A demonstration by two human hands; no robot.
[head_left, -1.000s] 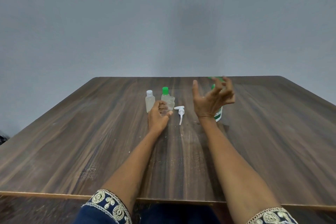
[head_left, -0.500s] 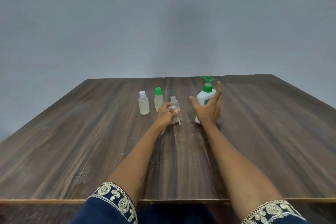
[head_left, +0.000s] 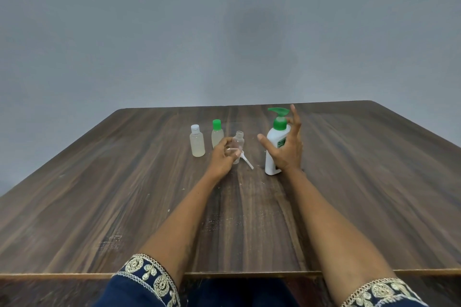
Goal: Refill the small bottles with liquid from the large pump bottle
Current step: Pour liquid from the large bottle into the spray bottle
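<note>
At frame centre, the left hand (head_left: 224, 157) grips the uncapped small clear plastic bottle (head_left: 237, 145) upright, likely for filling; the right hand (head_left: 284, 149), fingers spread, reaches the white green-topped pump bottle (head_left: 275, 147).

A second ago the right hand (head_left: 287, 149) hung raised with curled fingers, hiding the pump bottle (head_left: 275, 149). It has since dropped beside that bottle, fingers spread and just in front of it, seemingly not yet closed on it. The left hand (head_left: 224, 157) now holds the open small bottle (head_left: 237, 144) upright, left of the pump bottle.
</note>
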